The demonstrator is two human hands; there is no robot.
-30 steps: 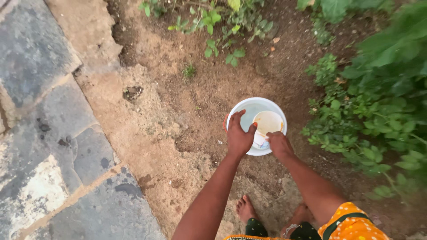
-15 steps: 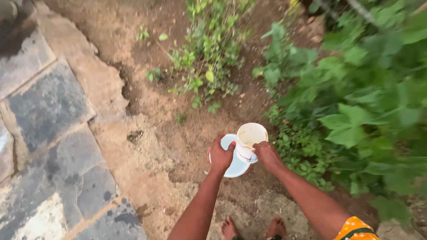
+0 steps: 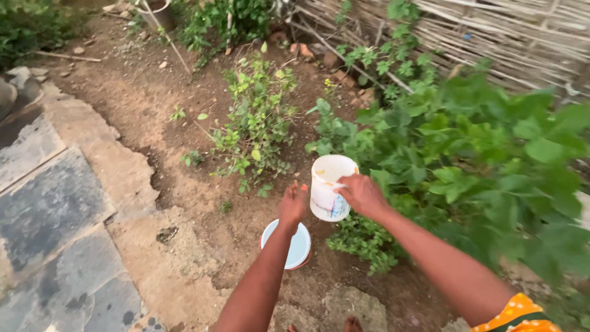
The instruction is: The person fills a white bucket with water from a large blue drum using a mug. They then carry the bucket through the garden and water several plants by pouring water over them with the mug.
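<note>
My right hand (image 3: 364,195) has its fingers curled over the rim of a white cup (image 3: 330,188), held upright above the soil (image 3: 184,123). My left hand (image 3: 293,205) is spread, empty, above the near white bucket (image 3: 294,249); nothing poured onto the far plants (image 3: 255,126) yet.

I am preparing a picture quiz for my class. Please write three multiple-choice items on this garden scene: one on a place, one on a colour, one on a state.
1. Where is the bucket?
A. on the soil below the left hand
B. on the stone paving
C. among the leaves

2. What colour is the cup?
A. red
B. white
C. black

3. How does the right hand hold the cup?
A. flat on the ground
B. raised off the ground
C. inside the bucket

Answers: 1 A, it stands on bare earth under that hand; 2 B, its wall is white; 3 B, the cup is lifted beside the plants.
</note>
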